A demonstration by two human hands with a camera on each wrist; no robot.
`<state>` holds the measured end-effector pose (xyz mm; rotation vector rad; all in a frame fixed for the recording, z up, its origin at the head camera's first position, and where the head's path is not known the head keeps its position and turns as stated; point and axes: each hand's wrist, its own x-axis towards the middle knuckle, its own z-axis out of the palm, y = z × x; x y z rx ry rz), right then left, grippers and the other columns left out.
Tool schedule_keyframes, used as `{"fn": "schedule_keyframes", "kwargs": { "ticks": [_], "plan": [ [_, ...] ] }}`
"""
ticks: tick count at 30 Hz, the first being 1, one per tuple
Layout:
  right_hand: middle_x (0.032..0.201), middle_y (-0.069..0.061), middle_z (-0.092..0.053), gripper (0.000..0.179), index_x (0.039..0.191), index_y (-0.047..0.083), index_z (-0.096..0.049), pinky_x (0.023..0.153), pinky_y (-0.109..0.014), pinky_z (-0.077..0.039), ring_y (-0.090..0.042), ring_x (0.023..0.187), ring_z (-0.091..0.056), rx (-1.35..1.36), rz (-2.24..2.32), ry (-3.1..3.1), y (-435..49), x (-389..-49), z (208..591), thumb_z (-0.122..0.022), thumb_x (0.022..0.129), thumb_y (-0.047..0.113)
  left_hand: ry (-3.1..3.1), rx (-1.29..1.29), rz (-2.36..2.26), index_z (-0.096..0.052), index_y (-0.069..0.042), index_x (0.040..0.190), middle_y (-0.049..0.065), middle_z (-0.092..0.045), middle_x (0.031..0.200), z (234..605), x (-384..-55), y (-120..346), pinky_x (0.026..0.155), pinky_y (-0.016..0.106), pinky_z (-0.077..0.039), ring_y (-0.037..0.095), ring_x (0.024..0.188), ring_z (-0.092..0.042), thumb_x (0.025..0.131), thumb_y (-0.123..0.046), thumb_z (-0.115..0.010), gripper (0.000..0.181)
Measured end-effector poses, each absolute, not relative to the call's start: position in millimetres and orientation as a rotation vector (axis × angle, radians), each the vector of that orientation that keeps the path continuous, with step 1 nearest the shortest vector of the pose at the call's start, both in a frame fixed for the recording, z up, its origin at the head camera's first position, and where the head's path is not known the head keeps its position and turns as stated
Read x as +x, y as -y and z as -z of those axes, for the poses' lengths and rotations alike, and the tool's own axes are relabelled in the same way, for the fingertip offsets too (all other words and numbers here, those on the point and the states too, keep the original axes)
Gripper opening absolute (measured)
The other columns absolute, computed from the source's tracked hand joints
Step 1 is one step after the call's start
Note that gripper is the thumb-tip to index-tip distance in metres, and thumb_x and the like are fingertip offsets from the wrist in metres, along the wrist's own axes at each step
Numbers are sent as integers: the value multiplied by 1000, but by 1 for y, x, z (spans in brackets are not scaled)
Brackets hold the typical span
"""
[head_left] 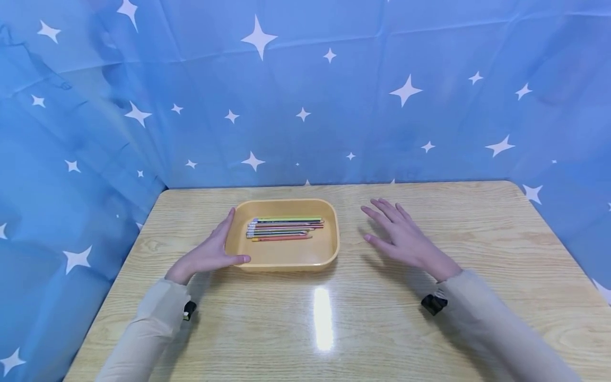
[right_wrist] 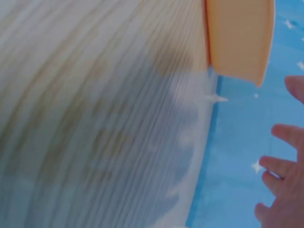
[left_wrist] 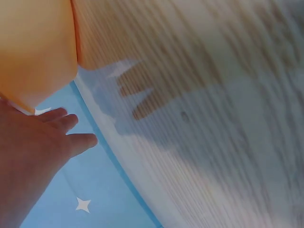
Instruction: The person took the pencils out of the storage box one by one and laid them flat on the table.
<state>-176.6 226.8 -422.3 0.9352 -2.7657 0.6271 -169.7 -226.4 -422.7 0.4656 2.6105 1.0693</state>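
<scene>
A shallow yellow-orange plastic tray with rounded corners sits toward the back of the table. Several pencils lie side by side across its floor, in lime, dark, red and other colours. At the tray's left end is my left hand, fingers straight along the outer side and thumb stretched over the front left corner. The left wrist view has those fingers extended beside the tray wall. To the right of the tray, apart from it, my right hand hovers above the table with spread fingers, holding nothing.
The wood-grain table has a bright light reflection in front of the tray. A blue curtain with white stars hangs behind the table's back edge and down its left side. Dark wrist devices show at both sleeves.
</scene>
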Motion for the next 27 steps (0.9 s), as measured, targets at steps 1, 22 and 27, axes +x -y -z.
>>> {"fn": "schedule_keyframes", "kwargs": {
  "ticks": [1,22,27],
  "plan": [
    [151,-20,-32,61,147,9,-40,111,-60,-14,-39,141,-21,952,-636,2748,-223,-177,421,-57,96,38,-2610,471,-1075,12,-4,153,22,4,158,423,-169,226,111,60,-14,40,143,-5,76,-40,-81,126],
    [128,-15,-55,38,123,1,-60,100,-46,-42,-29,120,-48,1119,-943,2509,-153,-183,414,-68,86,8,-2447,434,-1299,20,-10,151,19,10,159,428,-171,226,113,54,-12,39,143,-9,75,-22,-85,131],
    [116,-15,-60,30,114,-3,-63,91,-41,-49,-29,110,-56,1142,-1064,2461,-134,-185,415,-67,84,-5,-2427,426,-1321,21,-11,151,19,12,159,430,-171,227,113,55,-12,40,143,-8,75,-24,-85,131]
  ]
}}
